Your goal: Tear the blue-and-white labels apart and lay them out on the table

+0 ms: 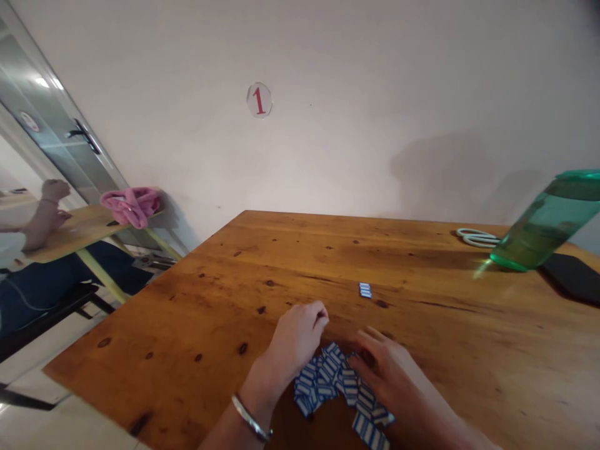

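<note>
A loose pile of small, flat, blue-and-white striped cards (330, 369) lies on the wooden table (225, 300) between my hands. My left hand (300, 331) is at the pile's upper left side, its fingers curled in; whatever may be inside them is hidden. Over the right edge of the pile is my right hand (387, 362), palm down, with thumb and fingers bent but apart, and its fingertips come close to the cards. Beyond both hands, one striped blue-and-white piece (365, 290) sits apart on the tabletop; whether it is one card or a small stack I cannot tell.
At the right stand a green transparent bottle (546, 222), a coiled white cable (478, 237) and a dark flat object (574, 278). A pale wall with a number sign (259, 100) rises behind. At left, another person's arm (44, 215) rests on a second table near pink cloth (134, 205).
</note>
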`<state>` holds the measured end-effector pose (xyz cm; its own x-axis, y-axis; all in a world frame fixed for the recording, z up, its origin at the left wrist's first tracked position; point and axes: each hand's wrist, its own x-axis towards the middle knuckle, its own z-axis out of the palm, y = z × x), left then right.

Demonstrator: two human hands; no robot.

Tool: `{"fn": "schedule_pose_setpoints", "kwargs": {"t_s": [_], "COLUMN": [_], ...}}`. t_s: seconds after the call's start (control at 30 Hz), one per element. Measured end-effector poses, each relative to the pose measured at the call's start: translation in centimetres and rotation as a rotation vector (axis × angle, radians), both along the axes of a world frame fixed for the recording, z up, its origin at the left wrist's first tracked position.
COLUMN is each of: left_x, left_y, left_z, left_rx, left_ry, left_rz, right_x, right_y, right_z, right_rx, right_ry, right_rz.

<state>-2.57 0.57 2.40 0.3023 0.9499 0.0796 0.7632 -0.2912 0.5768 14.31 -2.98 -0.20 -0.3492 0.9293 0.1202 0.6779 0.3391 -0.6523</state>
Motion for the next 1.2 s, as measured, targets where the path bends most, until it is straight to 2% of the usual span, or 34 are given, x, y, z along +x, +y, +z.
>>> {"fn": "schedule_pose_setpoints", "kwargs": {"t_s": [0.13,0.4,0.63,0.77,0.93,1.1,1.2], "left_x": [-0.3,0.0,0.8,1.2,1.6,2.1,2.5], "left_y": [0.2,-0.9,-1.4,-1.4,-0.6,-0.1,-0.3], "left_z": [0.1,-0.5,-1.3,-1.9,-2.1,-1.9,-2.0], "left_rx": [0.008,-0.049,-0.077,-0.090,-0.162,-0.255,-0.290], "left_ry": [0.059,0.226,0.253,0.136,-0.186,-0.562,-0.668], "left_rz": [0.034,-0.062,-0.138,-0.158,-0.085,0.034,0.052], "right_x": [-0.3,0.3,0.5,0.5,1.4,1.8,1.1], "right_y": [-0.5,-0.4,-0.6,-0.8,0.3,1.4,1.3], "right_z": [0.3,0.0,-1.2,-0.9,0.5,0.6,0.2], "right_rx": [-0.064,-0.145,-0.085,-0.082,-0.275,-0.271,-0.327], "right_ry": [-0.118,-0.210,-0.231,-0.172,0.137,0.465,0.618], "right_rz": [0.148,0.119,0.098,0.088,0.076,-0.157,-0.149]}}
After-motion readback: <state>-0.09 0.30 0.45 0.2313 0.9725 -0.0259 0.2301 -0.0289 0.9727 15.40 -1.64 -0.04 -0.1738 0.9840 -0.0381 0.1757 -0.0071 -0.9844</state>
